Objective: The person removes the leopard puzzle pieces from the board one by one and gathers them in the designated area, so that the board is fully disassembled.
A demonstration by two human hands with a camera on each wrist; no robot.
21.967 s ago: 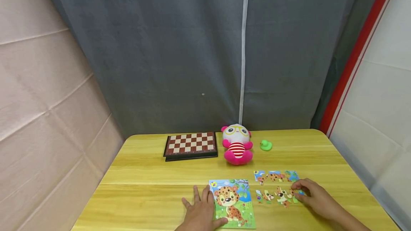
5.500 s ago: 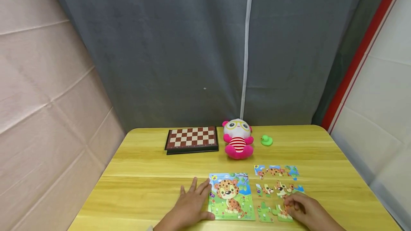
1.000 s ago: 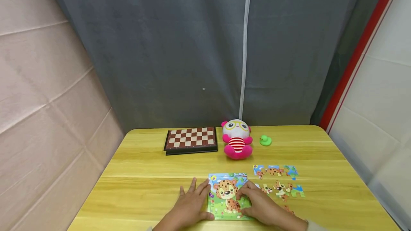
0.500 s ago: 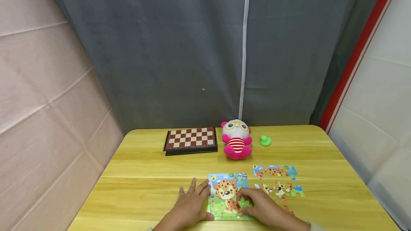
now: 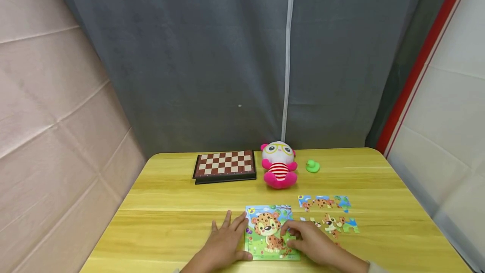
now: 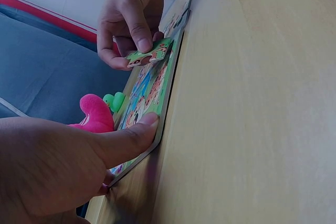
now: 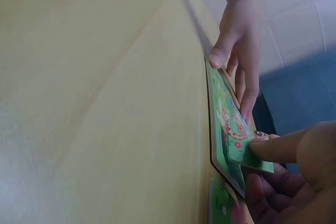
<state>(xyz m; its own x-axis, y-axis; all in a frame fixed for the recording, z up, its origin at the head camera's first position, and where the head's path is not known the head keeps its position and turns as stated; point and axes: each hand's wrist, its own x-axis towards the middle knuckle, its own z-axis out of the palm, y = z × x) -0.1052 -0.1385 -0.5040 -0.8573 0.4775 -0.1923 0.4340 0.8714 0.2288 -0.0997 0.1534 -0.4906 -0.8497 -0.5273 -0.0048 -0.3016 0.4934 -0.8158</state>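
A puzzle board (image 5: 261,245) printed with a spotted leopard cub lies flat on the table. My left hand (image 5: 225,241) rests at its left side with fingers spread; in the left wrist view the thumb (image 6: 128,140) presses on the board's near edge. Over the board's right part is my right hand (image 5: 312,241). It pinches a green jigsaw piece (image 7: 241,148) between thumb and fingers, tilted just above the board; the left wrist view shows that jigsaw piece (image 6: 149,54) from the side. Loose jigsaw pieces (image 5: 323,202) lie in rows to the right, the nearest ones largely hidden behind the right hand and forearm.
Farther back on the wooden table (image 5: 170,231) stand a folding chessboard (image 5: 226,167), a pink and white plush panda (image 5: 279,165) and a small green rubber duck (image 5: 313,166). A grey curtain (image 5: 189,75) hangs behind the table's far edge.
Since 5.5 s ago my right hand has moved left from the loose pieces to above the board, and lately it shifts slightly right. The nearest row appeared after 22 s ago. My left hand stays put lately.
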